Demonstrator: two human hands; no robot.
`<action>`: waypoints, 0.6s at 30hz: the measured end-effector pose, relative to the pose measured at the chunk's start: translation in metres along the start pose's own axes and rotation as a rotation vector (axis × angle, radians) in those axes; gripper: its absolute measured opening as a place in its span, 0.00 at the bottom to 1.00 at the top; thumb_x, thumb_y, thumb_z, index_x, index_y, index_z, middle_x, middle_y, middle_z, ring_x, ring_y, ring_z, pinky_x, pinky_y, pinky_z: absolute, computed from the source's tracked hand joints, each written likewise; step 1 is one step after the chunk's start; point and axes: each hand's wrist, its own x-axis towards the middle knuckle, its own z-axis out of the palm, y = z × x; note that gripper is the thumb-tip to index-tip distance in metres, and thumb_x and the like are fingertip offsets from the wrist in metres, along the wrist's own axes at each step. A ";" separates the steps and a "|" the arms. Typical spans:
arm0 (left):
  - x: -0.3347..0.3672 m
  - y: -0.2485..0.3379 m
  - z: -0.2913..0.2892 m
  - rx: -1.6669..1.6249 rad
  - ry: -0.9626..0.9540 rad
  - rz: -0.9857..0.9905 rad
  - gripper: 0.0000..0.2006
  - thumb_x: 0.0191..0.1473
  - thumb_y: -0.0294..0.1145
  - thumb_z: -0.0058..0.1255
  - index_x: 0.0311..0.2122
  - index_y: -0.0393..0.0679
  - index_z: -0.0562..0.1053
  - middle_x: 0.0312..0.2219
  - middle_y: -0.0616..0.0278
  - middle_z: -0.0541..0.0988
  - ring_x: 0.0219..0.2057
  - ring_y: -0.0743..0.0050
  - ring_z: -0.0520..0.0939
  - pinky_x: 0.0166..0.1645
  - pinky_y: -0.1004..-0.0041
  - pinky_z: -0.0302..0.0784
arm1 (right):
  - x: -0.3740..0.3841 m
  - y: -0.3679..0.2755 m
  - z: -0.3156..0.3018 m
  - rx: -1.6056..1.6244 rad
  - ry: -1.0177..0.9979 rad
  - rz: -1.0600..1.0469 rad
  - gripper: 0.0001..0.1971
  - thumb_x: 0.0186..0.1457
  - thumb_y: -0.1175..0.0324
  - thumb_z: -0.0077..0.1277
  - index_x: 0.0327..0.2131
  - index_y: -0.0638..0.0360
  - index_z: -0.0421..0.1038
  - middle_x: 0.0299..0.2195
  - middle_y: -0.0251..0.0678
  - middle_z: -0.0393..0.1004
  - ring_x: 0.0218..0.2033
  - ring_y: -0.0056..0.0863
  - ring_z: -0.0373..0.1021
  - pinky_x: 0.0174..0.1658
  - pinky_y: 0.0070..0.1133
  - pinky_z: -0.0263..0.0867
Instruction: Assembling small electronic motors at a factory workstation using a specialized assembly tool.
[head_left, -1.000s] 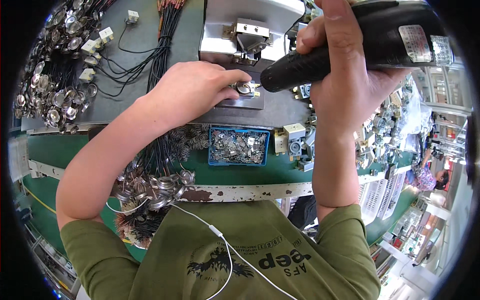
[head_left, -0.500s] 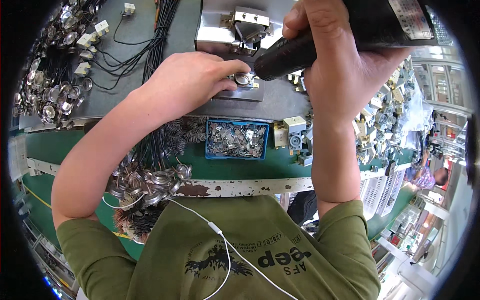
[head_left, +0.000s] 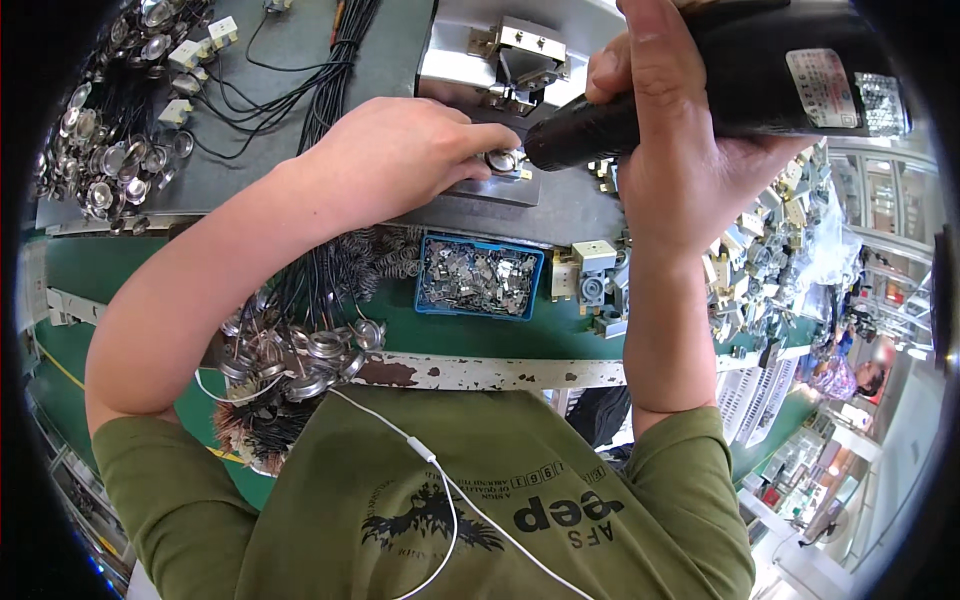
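Observation:
My left hand (head_left: 405,150) reaches over the bench with thumb and index finger closed around a small round metal part (head_left: 503,161). That part sits on a grey metal block (head_left: 515,187), and a brass-coloured tab shows beside it. My right hand (head_left: 665,130) is wrapped round a black power screwdriver (head_left: 750,75) with a label on its body. The tool lies slantwise, its tapered nose pointing left and down, close to the round part and my left index fingertip. Its very tip is hidden, so I cannot tell whether it touches.
A metal fixture (head_left: 530,55) stands behind the block. A blue tray (head_left: 478,312) of small metal pieces is near me. Black wires with round metal caps (head_left: 115,165) lie left; switch-like assemblies (head_left: 595,270) are right. Another person (head_left: 840,378) is far right.
The view has shifted, so the bench things appear slightly further right. My left hand stays pinched on the round part, and the screwdriver keeps its nose beside it.

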 end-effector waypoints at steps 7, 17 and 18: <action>-0.006 0.000 0.008 0.036 0.108 0.053 0.17 0.61 0.41 0.54 0.54 0.54 0.75 0.33 0.58 0.82 0.37 0.53 0.84 0.39 0.57 0.80 | 0.002 0.008 0.003 0.005 -0.111 -0.252 0.12 0.56 0.79 0.63 0.43 0.68 0.73 0.34 0.40 0.80 0.21 0.21 0.75 0.23 0.17 0.72; -0.005 0.020 0.002 0.255 0.239 0.326 0.16 0.51 0.35 0.59 0.47 0.52 0.79 0.33 0.66 0.78 0.41 0.67 0.81 0.46 0.66 0.76 | 0.003 -0.002 -0.029 0.056 -0.041 -0.114 0.12 0.58 0.74 0.60 0.43 0.69 0.73 0.28 0.40 0.76 0.23 0.24 0.72 0.26 0.22 0.70; -0.006 0.031 0.001 0.235 0.157 0.396 0.15 0.48 0.34 0.60 0.44 0.52 0.80 0.33 0.67 0.78 0.42 0.70 0.80 0.48 0.68 0.74 | 0.002 -0.004 -0.032 0.062 -0.026 -0.095 0.12 0.58 0.74 0.60 0.43 0.69 0.73 0.28 0.40 0.75 0.23 0.24 0.72 0.27 0.22 0.70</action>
